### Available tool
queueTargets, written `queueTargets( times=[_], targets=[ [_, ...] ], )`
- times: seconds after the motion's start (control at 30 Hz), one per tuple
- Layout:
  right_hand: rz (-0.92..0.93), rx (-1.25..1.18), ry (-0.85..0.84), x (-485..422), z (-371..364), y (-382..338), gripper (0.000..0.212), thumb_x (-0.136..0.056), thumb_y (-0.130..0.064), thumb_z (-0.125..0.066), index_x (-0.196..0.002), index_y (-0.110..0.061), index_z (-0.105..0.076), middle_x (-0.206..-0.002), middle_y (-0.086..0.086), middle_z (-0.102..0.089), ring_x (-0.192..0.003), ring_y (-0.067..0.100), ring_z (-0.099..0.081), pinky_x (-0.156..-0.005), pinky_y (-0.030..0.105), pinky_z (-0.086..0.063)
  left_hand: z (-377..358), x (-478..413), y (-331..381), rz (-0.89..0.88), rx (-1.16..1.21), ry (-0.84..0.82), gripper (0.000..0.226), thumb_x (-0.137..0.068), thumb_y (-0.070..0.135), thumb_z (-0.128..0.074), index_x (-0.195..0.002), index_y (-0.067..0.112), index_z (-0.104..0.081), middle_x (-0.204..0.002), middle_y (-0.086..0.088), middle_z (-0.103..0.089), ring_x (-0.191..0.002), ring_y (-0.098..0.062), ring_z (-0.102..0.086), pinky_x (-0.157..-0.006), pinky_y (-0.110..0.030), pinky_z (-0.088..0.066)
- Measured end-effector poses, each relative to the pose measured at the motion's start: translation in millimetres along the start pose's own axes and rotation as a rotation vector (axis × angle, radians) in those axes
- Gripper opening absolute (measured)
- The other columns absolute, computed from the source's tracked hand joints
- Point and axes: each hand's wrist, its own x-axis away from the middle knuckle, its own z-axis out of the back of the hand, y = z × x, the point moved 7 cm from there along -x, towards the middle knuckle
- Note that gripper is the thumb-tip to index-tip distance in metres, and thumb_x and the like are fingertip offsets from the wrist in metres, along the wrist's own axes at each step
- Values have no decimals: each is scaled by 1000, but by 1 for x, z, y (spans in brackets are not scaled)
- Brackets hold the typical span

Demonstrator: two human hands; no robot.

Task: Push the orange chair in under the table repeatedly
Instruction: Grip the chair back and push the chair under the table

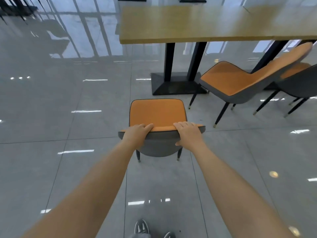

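Observation:
An orange chair [157,112] with a grey shell and thin black legs stands on the tiled floor, its seat facing the wooden table [197,23]. The chair sits clear of the table, short of the black pedestal base [175,83]. My left hand [137,133] grips the top of the backrest at its left end, fingers curled over the orange edge. My right hand [189,134] grips the same edge at its right end, thumb on the grey back.
A second orange chair [240,79] stands angled to the right, beside the pedestal, with a third chair [298,81] just behind it. Glossy grey tiles [60,117] spread to the left. My shoes [142,227] show at the bottom edge.

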Motion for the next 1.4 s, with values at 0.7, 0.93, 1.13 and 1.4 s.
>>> queueTargets(
  times=[0.7,0.93,1.13,1.4],
  targets=[
    [45,176,416,-82,35,-1,26,-42,2,-77,-56,-13,-62,-45,0,-61,-42,21,-60,-43,21,-46,20,-77,-43,-84,-18,163,42,-89,7,-46,-130,15,-41,-110,-9,-64,-96,-29,-61,-85,-38,-50],
    [55,165,419,-182,59,22,23,-44,-1,-77,-55,-16,-62,-43,-1,-60,-39,19,-57,-40,19,-44,57,-168,-89,-34,-7,196,36,-91,10,-46,-126,16,-46,-110,-6,-65,-96,-26,-61,-83,-35,-51],
    [65,202,387,-265,79,48,24,-40,-6,-78,-53,-18,-61,-40,-2,-58,-36,17,-55,-39,17,-41,85,-244,-120,-30,24,205,36,-90,7,-48,-125,13,-49,-112,-9,-65,-98,-29,-61,-84,-38,-50],
    [87,176,406,-343,92,51,25,-42,-4,-77,-57,-17,-63,-42,-4,-57,-36,17,-53,-38,17,-40,111,-305,-168,-40,35,238,34,-90,6,-49,-123,9,-52,-112,-12,-66,-99,-30,-61,-88,-38,-46]
  ],
)
